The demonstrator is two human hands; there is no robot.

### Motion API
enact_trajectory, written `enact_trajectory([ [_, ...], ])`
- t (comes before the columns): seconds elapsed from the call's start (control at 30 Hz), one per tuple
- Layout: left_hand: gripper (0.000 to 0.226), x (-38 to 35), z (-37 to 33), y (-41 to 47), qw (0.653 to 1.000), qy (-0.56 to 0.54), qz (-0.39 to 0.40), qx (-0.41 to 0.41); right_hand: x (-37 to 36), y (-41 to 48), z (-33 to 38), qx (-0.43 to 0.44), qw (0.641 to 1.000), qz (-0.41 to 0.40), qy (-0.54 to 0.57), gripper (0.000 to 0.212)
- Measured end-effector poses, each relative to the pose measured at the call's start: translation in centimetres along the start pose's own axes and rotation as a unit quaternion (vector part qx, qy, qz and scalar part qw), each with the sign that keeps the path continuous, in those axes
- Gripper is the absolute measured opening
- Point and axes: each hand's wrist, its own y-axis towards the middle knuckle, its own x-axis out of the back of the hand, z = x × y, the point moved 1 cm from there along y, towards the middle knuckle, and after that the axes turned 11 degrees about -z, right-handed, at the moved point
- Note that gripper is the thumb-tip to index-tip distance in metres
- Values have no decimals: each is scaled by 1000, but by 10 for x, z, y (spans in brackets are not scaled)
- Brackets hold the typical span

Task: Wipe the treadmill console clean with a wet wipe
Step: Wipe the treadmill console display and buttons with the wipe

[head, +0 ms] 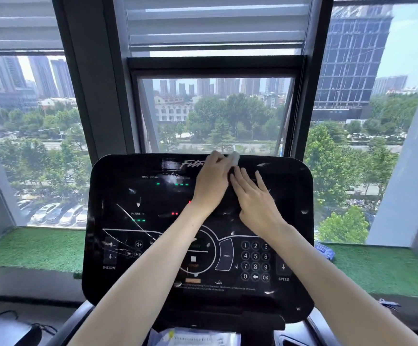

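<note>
On the head camera I see the left hand [213, 181] at the far edge of the treadmill console [133, 270]. Its fingers grip a white wet wipe [235, 158] against the top rim, right of centre. The right hand [255, 199] lies flat just beside it, fingers straight and spread on the black panel, holding nothing. Both forearms cover the console's middle. A blue packet [324, 250] sits on the green turf ledge [390, 270] at right.

One console [118, 191], one wet wipe [235, 158], one left hand [213, 179], one right hand [255, 199].
</note>
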Motion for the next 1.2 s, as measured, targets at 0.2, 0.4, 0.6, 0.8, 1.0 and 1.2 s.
enact_trajectory([
  [0.2, 26, -1, -6, 4, 965, -17, -178, 194, 12, -4, -17, -25, 997, -36, 64, 79],
  [0.4, 40, -10, -17, 7, 991, -57, -58, 110, 16, -32, -39, -87, 993, -75, 39, 79],
  [0.6, 26, -17, -26, 0, 976, -37, -141, 164, 16, -46, -57, -98, 994, -48, 31, 84],
  [0.8, 44, -3, -13, 9, 972, -63, -132, 184, 16, -47, -66, -67, 997, -29, 20, 85],
  [1.0, 31, -29, -45, -4, 992, -44, -62, 97, 9, -48, -64, -52, 998, -4, -36, 90],
  [1.2, 22, -17, -14, 2, 952, -28, -227, 203, 9, -50, -70, -37, 999, -6, -33, 94],
])
